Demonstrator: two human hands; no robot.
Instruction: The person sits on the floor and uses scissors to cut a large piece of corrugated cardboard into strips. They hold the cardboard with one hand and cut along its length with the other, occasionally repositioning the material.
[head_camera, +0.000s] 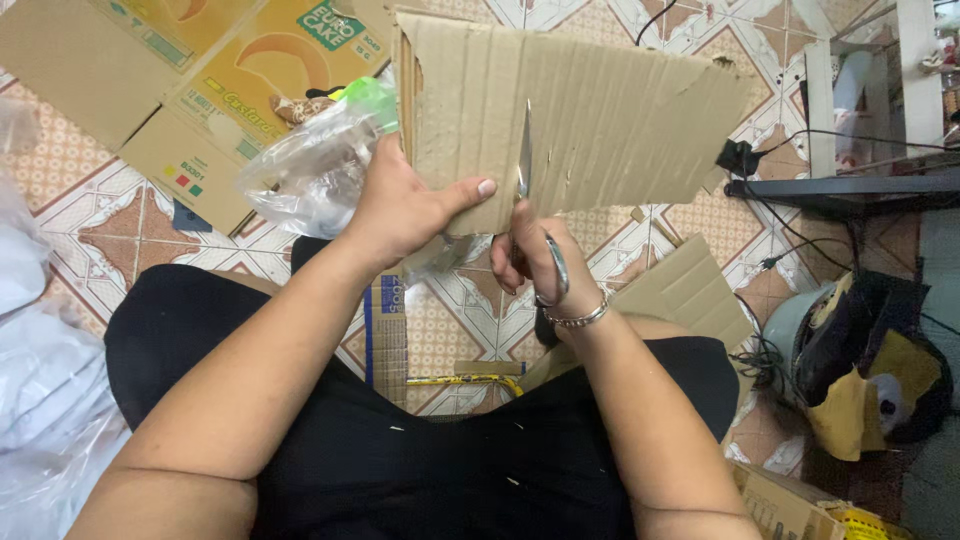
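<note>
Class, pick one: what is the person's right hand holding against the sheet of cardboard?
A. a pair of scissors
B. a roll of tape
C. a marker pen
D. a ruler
A: the right hand closes on the handles of metal scissors, whose blade runs up the cardboard sheet that the left hand steadies.

Your left hand (405, 205) grips the cardboard sheet (600, 120) at its lower left edge. Your right hand (535, 255) holds the scissors (527, 165), blades upright in the sheet.
</note>
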